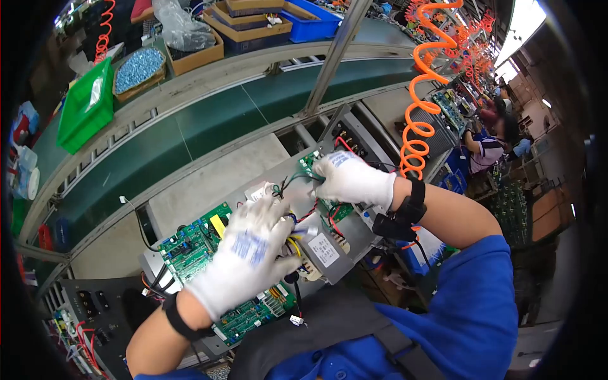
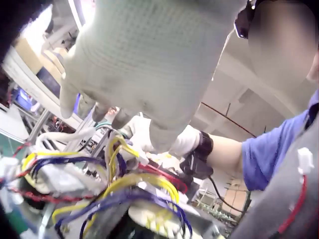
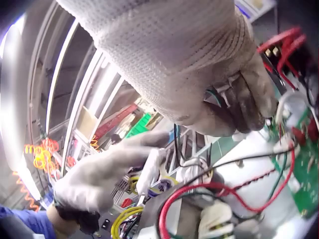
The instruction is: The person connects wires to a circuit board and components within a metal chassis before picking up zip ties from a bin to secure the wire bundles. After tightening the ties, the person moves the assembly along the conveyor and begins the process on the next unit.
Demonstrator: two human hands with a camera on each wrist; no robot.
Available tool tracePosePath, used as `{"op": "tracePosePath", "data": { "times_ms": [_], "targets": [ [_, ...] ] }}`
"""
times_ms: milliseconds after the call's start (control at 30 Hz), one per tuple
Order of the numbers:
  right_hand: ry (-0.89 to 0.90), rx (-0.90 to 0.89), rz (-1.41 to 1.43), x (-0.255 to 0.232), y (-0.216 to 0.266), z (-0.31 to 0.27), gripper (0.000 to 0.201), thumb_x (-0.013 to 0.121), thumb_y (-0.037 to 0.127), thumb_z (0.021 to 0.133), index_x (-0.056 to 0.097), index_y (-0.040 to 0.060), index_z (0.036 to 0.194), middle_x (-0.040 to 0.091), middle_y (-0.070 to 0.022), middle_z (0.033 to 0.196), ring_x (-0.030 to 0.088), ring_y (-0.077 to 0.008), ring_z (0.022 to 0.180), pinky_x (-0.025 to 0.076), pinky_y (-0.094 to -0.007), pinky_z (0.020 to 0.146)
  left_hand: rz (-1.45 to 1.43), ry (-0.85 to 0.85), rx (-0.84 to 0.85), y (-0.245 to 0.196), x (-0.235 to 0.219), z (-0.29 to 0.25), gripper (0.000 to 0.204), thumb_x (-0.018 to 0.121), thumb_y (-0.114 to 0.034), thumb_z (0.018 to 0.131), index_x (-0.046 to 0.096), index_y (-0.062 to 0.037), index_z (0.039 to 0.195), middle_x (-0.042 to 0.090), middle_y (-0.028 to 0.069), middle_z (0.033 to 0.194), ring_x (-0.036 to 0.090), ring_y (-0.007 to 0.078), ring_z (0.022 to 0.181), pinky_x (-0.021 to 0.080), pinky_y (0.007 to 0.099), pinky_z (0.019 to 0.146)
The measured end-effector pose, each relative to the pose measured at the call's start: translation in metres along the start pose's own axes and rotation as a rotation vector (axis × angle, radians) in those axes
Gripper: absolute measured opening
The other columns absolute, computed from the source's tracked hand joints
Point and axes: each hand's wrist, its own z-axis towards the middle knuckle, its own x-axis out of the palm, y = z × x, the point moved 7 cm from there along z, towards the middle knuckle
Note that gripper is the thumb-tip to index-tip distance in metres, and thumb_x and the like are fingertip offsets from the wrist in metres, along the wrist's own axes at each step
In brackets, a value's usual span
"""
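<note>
My gloved right hand (image 1: 354,179) pinches thin dark green wires (image 1: 296,178) above the metal chassis, near a small green circuit board (image 1: 342,213). In the right wrist view its fingers curl inward, with a bit of green wire (image 3: 215,94) showing between them. My gloved left hand (image 1: 248,250) hovers over the unit with its fingers extended. Just beneath it are yellow and blue wires (image 2: 144,186) and a transformer (image 1: 326,251) bearing a white label. Part of a large green circuit board (image 1: 190,253) is hidden by the left hand and forearm.
Beyond the unit runs a green conveyor (image 1: 215,117) with a metal rail. A green tray (image 1: 85,111), a box of blue small parts (image 1: 140,68) and cardboard boxes (image 1: 247,28) stand behind it. An orange coiled hose (image 1: 415,117) hangs at the right. Another black panel (image 1: 95,310) lies at lower left.
</note>
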Motion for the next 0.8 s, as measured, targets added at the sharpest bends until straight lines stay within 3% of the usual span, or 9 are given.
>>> {"op": "tracePosePath", "data": {
  "times_ms": [167, 300, 333, 400, 467, 533, 567, 667, 800],
  "targets": [
    [0.045, 0.157, -0.016, 0.025, -0.022, -0.014, 0.028, 0.059, 0.024, 0.080, 0.070, 0.0050, 0.099, 0.069, -0.0143, 0.078, 0.069, -0.0312, 0.081, 0.053, -0.0404, 0.074, -0.191, -0.042, -0.053, 0.007, -0.019, -0.046, 0.024, 0.070, -0.007, 0.060, 0.058, -0.0063, 0.081, 0.061, 0.0109, 0.115, 0.051, 0.0358, 0.116, 0.038, 0.0499, 0.098],
    [0.180, 0.393, 0.239, 0.024, -0.028, -0.025, 0.030, 0.060, 0.025, 0.079, 0.070, 0.0037, 0.097, 0.069, -0.0148, 0.079, 0.068, -0.0310, 0.080, 0.052, -0.0386, 0.075, -0.268, -0.028, -0.159, 0.028, -0.011, -0.086, 0.031, 0.061, 0.004, 0.060, 0.056, -0.0076, 0.088, 0.062, 0.0113, 0.116, 0.051, 0.0375, 0.117, 0.038, 0.0493, 0.099],
    [0.167, 0.410, 0.239, 0.027, -0.033, -0.024, 0.030, 0.060, 0.025, 0.079, 0.070, 0.0037, 0.097, 0.069, -0.0148, 0.079, 0.068, -0.0310, 0.080, 0.052, -0.0386, 0.075, -0.217, -0.051, -0.115, 0.030, -0.009, -0.092, 0.032, 0.069, -0.003, 0.057, 0.056, -0.0065, 0.086, 0.062, 0.0116, 0.110, 0.054, 0.0364, 0.109, 0.042, 0.0476, 0.092],
    [0.063, 0.207, 0.085, 0.028, -0.030, -0.015, 0.036, 0.061, 0.030, 0.083, 0.066, -0.0014, 0.101, 0.064, -0.0150, 0.069, 0.068, -0.0277, 0.070, 0.052, -0.0372, 0.067, -0.295, -0.062, -0.176, 0.036, -0.002, -0.102, 0.032, 0.059, 0.007, 0.059, 0.056, -0.0072, 0.087, 0.062, 0.0108, 0.117, 0.051, 0.0364, 0.119, 0.038, 0.0477, 0.099],
    [0.092, 0.267, 0.144, 0.025, -0.028, -0.018, 0.037, 0.061, 0.028, 0.083, 0.066, -0.0027, 0.103, 0.064, -0.0155, 0.070, 0.067, -0.0279, 0.069, 0.052, -0.0376, 0.067, -0.284, -0.011, -0.206, 0.034, -0.005, -0.101, 0.031, 0.066, 0.005, 0.060, 0.056, -0.0072, 0.087, 0.062, 0.0108, 0.117, 0.051, 0.0364, 0.120, 0.037, 0.0474, 0.100],
    [0.065, 0.284, 0.119, 0.025, -0.029, -0.017, 0.030, 0.060, 0.024, 0.078, 0.071, 0.0014, 0.095, 0.068, -0.0188, 0.084, 0.068, -0.0322, 0.083, 0.052, -0.0384, 0.078, -0.339, -0.082, -0.202, 0.032, -0.015, -0.099, 0.024, 0.057, 0.008, 0.074, 0.064, -0.0025, 0.094, 0.064, 0.0158, 0.121, 0.056, 0.0338, 0.116, 0.042, 0.0423, 0.099],
    [0.070, 0.288, 0.124, 0.024, -0.028, -0.017, 0.030, 0.060, 0.024, 0.078, 0.071, 0.0014, 0.095, 0.068, -0.0188, 0.084, 0.068, -0.0322, 0.083, 0.052, -0.0384, 0.078, -0.392, -0.092, -0.267, 0.033, -0.013, -0.099, 0.024, 0.056, 0.010, 0.068, 0.060, -0.0054, 0.086, 0.064, 0.0146, 0.121, 0.054, 0.0356, 0.120, 0.039, 0.0441, 0.101],
    [0.132, 0.337, 0.161, 0.026, -0.030, -0.016, 0.030, 0.060, 0.023, 0.077, 0.071, 0.0010, 0.094, 0.068, -0.0180, 0.083, 0.068, -0.0320, 0.083, 0.052, -0.0384, 0.078, -0.407, -0.065, -0.296, 0.035, -0.011, -0.100, 0.026, 0.055, 0.010, 0.070, 0.060, -0.0057, 0.090, 0.064, 0.0145, 0.121, 0.053, 0.0348, 0.122, 0.039, 0.0441, 0.101],
    [0.064, 0.284, 0.125, 0.027, -0.032, -0.011, 0.029, 0.060, 0.023, 0.077, 0.071, 0.0011, 0.093, 0.068, -0.0174, 0.082, 0.068, -0.0323, 0.082, 0.052, -0.0389, 0.077, -0.422, -0.056, -0.307, 0.039, -0.003, -0.106, 0.028, 0.054, 0.010, 0.070, 0.059, -0.0063, 0.092, 0.063, 0.0151, 0.123, 0.051, 0.0348, 0.124, 0.037, 0.0448, 0.104]
  ]
}}
